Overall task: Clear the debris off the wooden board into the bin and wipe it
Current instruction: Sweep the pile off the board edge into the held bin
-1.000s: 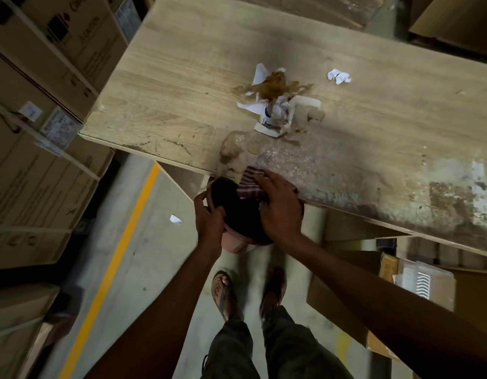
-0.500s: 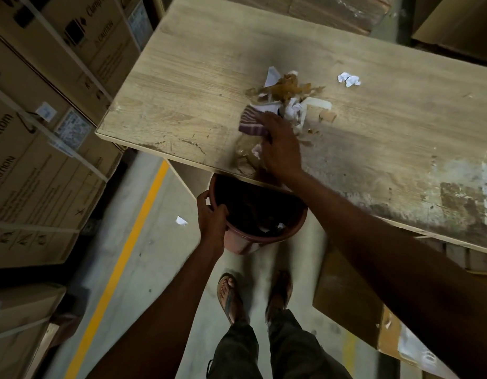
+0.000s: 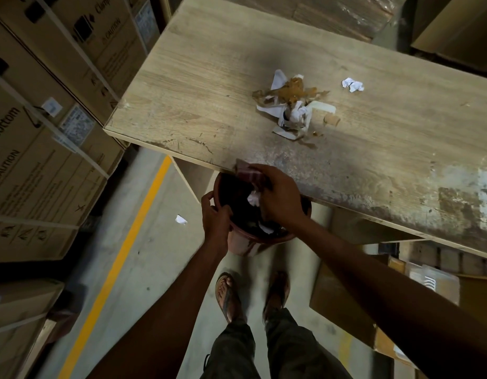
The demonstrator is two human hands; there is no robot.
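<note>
While the left hand (image 3: 216, 214) grips the rim of the bin (image 3: 245, 243) just below the board (image 3: 209, 91) edge, the right hand (image 3: 280, 198) holds a striped cloth (image 3: 247, 172) over it; paper scraps (image 3: 290, 105) lie on the board.

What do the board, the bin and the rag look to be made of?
Board: pale wood or wood-look laminate, matte; grain lines show, near edge worn and stained. Bin: probably plastic, reddish-brown, smooth rim. Rag: striped woven cloth, crumpled soft.
</note>
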